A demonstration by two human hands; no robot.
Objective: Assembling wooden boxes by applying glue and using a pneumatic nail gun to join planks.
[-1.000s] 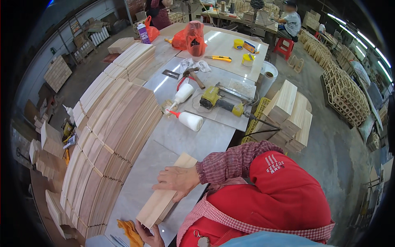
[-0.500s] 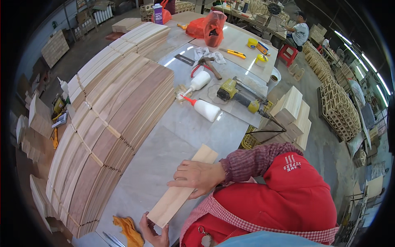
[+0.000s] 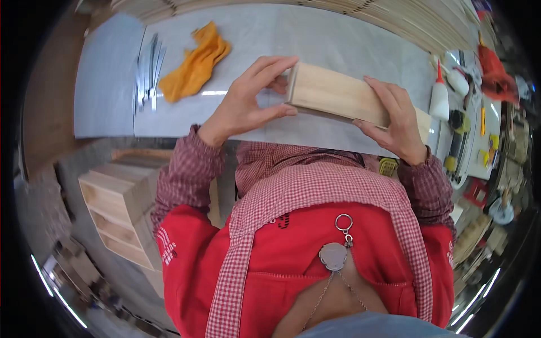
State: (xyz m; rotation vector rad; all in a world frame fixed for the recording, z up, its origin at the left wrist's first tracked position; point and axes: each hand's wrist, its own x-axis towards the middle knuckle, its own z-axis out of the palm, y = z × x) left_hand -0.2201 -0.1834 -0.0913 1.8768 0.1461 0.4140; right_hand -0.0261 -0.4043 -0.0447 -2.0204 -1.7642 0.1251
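A pale, narrow wooden board lies crosswise over the grey table, held between my two hands. My left hand grips its left end, thumb at the near corner and fingertips at the far corner. My right hand straddles the board toward its right end, with the fingers over the far edge and the thumb on the near edge. The board's right tip shows past this hand. Whether its underside touches the table cannot be made out.
An orange cloth and several thin metal strips lie to the left. Stacked boards line the far side. At right are a red-tipped white bottle and a nail gun. Wooden boxes stand below left.
The view has swung, bringing the cloth and strips higher and the bottles to the right edge. The board now lies crosswise. My right hand has shifted from atop its middle toward the right end.
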